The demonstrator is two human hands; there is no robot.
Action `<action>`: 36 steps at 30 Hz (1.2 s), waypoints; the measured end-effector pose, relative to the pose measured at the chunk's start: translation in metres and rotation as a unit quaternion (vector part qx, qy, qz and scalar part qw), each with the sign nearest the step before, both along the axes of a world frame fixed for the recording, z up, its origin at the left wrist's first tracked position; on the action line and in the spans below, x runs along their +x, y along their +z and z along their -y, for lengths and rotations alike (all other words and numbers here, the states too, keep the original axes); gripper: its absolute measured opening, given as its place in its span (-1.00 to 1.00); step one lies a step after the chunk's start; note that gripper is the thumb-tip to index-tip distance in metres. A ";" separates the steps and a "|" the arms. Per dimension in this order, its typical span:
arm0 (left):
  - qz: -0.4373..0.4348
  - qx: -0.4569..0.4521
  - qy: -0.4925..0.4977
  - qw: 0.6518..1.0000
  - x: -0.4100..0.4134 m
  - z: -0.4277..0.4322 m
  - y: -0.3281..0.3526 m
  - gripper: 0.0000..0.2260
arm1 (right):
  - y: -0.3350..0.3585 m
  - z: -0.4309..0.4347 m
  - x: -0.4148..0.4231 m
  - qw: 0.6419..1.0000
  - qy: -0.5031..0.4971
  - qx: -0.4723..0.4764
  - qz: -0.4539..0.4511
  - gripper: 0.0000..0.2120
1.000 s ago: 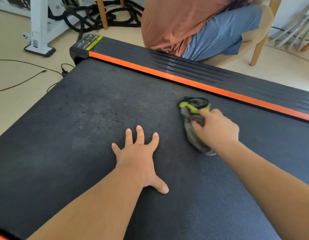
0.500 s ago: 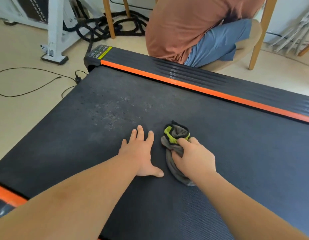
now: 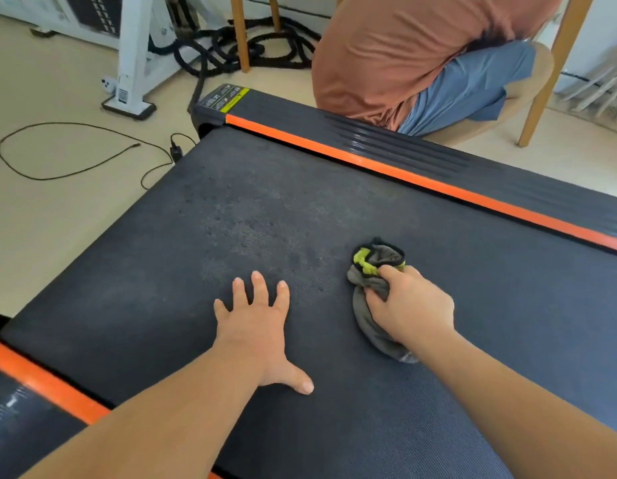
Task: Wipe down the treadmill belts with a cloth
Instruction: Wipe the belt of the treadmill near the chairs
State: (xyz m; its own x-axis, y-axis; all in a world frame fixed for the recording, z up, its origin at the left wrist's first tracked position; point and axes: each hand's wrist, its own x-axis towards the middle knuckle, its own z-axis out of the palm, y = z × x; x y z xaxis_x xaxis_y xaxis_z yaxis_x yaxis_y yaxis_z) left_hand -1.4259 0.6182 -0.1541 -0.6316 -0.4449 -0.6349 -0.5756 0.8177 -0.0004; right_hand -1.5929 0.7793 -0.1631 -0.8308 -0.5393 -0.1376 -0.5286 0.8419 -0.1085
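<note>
Belt (image 3: 182,305): dark, filling the middle of the frame; we note pale scuffs at its centre. Left hand (image 3: 257,326): we find it flat on the belt at lower centre, fingers spread. Right hand (image 3: 411,305): right of centre, fingers curled, gripping the cloth (image 3: 385,254). Cloth: grey with lime trim, bunched, lying on the belt under that hand. Orange stripe (image 3: 404,178): along the belt's far edge. Seated person (image 3: 404,53): upper right.

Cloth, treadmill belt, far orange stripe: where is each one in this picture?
cloth (image 3: 386,256): head view, grey fold near its top edge.
treadmill belt (image 3: 162,288): head view, bare dark surface near its left edge.
far orange stripe (image 3: 404,177): head view, middle of the stripe's length.
</note>
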 end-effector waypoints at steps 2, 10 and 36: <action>-0.019 0.012 0.004 1.000 0.003 0.000 -0.004 0.44 | -0.003 0.014 -0.027 0.999 -0.033 -0.004 0.007 -0.74; -0.022 0.015 0.001 1.000 0.004 0.001 -0.003 0.42 | -0.009 0.064 0.015 0.991 -0.099 -0.084 0.043 -0.75; -0.037 0.027 0.013 0.999 0.006 0.001 -0.005 0.43 | -0.018 0.028 -0.014 0.966 0.242 -0.068 -0.059 -0.69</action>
